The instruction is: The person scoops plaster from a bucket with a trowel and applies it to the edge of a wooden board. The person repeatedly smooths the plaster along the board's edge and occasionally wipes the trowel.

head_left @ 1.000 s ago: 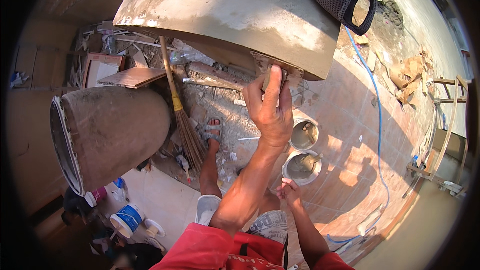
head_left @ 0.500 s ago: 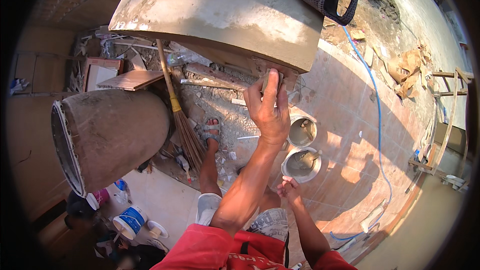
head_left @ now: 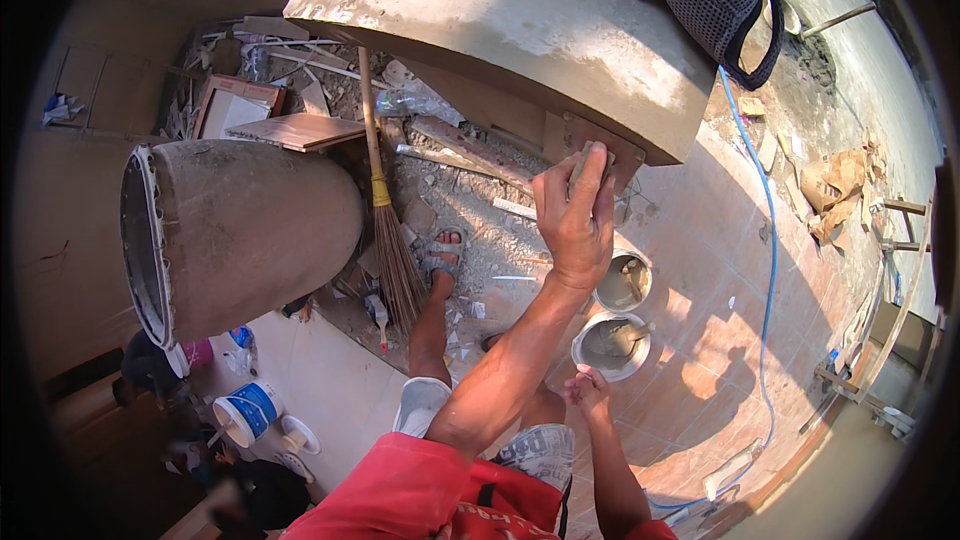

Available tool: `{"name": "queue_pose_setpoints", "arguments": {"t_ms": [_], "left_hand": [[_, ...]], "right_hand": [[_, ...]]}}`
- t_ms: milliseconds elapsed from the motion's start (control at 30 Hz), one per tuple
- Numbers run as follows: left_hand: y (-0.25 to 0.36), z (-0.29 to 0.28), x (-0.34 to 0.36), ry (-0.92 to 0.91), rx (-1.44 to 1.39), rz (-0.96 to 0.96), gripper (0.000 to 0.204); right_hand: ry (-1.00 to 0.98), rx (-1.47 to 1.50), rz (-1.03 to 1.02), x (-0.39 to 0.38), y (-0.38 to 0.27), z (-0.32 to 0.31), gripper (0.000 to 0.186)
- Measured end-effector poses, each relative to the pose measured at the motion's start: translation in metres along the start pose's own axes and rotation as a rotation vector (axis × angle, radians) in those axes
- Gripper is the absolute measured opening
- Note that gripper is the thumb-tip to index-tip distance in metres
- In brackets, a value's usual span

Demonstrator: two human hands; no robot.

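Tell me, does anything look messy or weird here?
Yes: rubble lies strewn beside the broom, unswept around a sandaled foot. Crumpled brown paper lies at the right, like dropped rubbish. Nothing looks odd about the small block in the left hand.

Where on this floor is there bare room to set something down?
Mostly bare: the reddish tiles from the two grey-filled buckets across to the blue hose, bar a small white scrap; the pale floor between the blue bucket and left leg. Crowded: rubble around the broom, and beyond the hose, where crumpled brown paper lies.
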State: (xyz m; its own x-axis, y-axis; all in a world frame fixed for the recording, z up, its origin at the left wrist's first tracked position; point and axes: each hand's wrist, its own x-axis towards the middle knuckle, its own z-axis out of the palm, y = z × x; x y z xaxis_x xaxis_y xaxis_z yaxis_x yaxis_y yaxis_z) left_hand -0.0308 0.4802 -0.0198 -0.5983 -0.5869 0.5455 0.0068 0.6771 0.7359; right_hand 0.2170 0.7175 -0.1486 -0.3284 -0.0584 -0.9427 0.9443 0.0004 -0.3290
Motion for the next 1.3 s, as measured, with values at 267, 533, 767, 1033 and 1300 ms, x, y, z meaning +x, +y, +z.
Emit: {"name": "queue_pose_setpoints", "arguments": {"t_ms": [267,533,767,1033,1300], "left_hand": [[-0.044,-0.062,-0.041,0.0,-0.162,-0.527,0.047],[-0.107,-0.131,0.072,0.194,-0.544,-0.754,0.048],[-0.142,-0.142,0.163,0.239,-0.573,-0.683,0.049],[-0.128,-0.127,0.206,0.211,-0.537,-0.582,0.046],[-0.047,-0.085,0.147,0.074,-0.591,-0.668,0.053]], "right_hand": [[-0.035,-0.043,0.004,-0.008,-0.004,-0.004,0.031],[-0.056,-0.288,-0.055,-0.014,-0.036,0.008,0.033],[-0.06,-0.347,-0.052,-0.024,-0.061,0.061,0.036],[-0.039,-0.372,-0.051,-0.034,-0.056,0.079,0.035],[0.038,-0.317,-0.036,-0.048,-0.051,0.065,0.037]]}}
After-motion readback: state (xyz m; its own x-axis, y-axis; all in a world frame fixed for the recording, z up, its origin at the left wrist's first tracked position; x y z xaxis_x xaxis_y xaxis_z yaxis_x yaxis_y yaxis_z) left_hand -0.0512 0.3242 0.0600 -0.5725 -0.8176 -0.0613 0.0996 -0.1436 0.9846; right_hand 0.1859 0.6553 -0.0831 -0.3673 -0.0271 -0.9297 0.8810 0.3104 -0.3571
